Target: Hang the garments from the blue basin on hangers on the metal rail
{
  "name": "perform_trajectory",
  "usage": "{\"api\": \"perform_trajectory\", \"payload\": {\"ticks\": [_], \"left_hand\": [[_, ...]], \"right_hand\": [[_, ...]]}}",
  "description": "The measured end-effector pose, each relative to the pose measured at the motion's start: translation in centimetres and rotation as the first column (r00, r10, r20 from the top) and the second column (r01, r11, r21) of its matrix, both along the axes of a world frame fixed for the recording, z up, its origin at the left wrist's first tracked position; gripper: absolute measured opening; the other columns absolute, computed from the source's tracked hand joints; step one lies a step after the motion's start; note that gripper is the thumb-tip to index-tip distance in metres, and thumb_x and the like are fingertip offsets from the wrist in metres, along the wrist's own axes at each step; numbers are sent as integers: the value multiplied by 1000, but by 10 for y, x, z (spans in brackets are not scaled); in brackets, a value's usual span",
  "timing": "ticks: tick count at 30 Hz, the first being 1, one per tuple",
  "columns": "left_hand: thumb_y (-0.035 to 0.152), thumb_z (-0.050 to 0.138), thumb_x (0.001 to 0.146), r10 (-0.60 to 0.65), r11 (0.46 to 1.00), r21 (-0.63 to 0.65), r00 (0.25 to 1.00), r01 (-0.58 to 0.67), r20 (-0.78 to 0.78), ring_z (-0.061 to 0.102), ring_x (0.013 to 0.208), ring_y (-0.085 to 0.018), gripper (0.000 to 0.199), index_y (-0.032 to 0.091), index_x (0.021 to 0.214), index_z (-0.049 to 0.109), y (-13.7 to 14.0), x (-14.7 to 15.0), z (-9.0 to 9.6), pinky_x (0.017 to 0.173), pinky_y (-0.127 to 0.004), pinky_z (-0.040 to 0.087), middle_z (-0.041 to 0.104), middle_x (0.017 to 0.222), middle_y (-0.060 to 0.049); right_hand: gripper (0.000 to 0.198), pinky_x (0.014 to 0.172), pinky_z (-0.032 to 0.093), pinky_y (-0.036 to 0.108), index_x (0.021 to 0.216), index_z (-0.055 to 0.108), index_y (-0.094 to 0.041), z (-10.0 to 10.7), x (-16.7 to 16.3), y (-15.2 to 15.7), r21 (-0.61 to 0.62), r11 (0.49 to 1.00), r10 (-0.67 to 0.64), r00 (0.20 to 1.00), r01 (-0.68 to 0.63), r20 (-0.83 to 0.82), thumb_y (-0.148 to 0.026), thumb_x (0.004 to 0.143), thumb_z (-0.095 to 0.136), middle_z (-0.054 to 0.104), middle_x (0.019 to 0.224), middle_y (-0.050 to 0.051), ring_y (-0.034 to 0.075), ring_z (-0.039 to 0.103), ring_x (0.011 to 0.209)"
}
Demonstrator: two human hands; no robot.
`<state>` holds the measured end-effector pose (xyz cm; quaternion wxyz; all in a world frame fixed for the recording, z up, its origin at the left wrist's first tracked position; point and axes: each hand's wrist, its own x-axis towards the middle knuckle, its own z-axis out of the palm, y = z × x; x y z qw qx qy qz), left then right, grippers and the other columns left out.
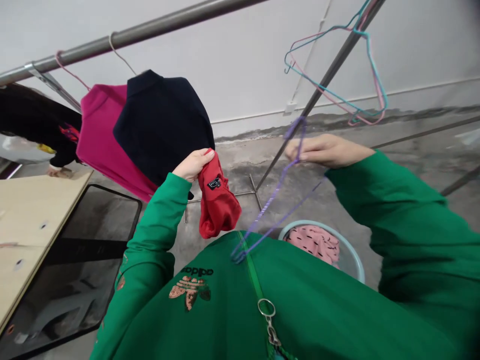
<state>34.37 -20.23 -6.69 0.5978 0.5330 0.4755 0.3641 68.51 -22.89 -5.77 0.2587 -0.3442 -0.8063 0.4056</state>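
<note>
My left hand [193, 165] pinches a red garment [220, 207] by its top edge, and a black label shows on the cloth. The garment hangs bunched up in front of my green top, so its kind is hard to make out. Over on the right, my right hand [318, 150] is closed on a purple clothes hanger [275, 192] near its hook. The hanger tilts down toward my chest and is partly smeared by motion. A gap separates the hanger from the red garment.
A metal rail [150, 31] carries a magenta garment [101, 130] and a dark navy garment [165, 120]. Blue and pink hangers [365, 112] hang at the upper right. A pale blue basin [360, 267] holds pink patterned cloth [315, 242]. Another person's hand [60, 171] rests on a wooden table [33, 205].
</note>
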Motion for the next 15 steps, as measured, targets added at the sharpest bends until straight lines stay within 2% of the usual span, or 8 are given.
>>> {"api": "perform_trajectory", "payload": {"ticks": [2,4,7,10,13,15], "left_hand": [[34,69,82,-60,998,7,997,60,-49,63,72,-17,23,13,76,62,1,12,5,79,-36,53,65,72,-4],[34,68,84,-136,990,20,988,138,-72,65,77,-18,23,11,79,64,0,24,13,80,-36,53,65,73,-4],[30,67,85,-240,966,74,968,246,-77,66,81,-19,23,8,85,67,-2,34,27,83,-35,51,67,75,-4],[25,65,86,-282,951,102,954,292,-101,64,75,-15,20,5,86,68,-3,25,36,80,-32,50,69,76,-5],[21,74,76,-360,923,98,924,373,-132,64,76,-16,22,8,92,69,-5,6,24,79,-31,51,72,83,-5],[14,85,57,-285,950,92,950,298,-129,66,77,-20,36,10,90,71,-6,-5,1,77,-32,52,73,81,-4]], "right_hand": [[44,97,41,41,71,66,-17,-3,-37,17,20,986,164,985,-163,-51,-59,80,61,60,110,12,22,54,105],[43,102,38,40,72,67,-17,-10,-71,34,45,966,258,965,-256,-41,-59,81,62,61,111,10,22,52,110],[45,90,43,32,73,67,-17,-24,-107,52,37,925,381,924,-379,-47,-61,81,61,62,84,4,16,53,90],[48,73,42,25,75,65,-16,-30,-119,54,14,900,434,898,-435,-72,-63,83,58,57,70,-1,11,48,73],[46,64,37,22,72,61,-15,-21,-117,41,-1,921,388,916,-391,-105,-58,86,57,53,67,-3,8,44,65],[44,61,34,22,68,59,-15,-10,-114,32,-22,937,341,929,-347,-147,-55,86,59,51,64,-3,7,42,61]]}}
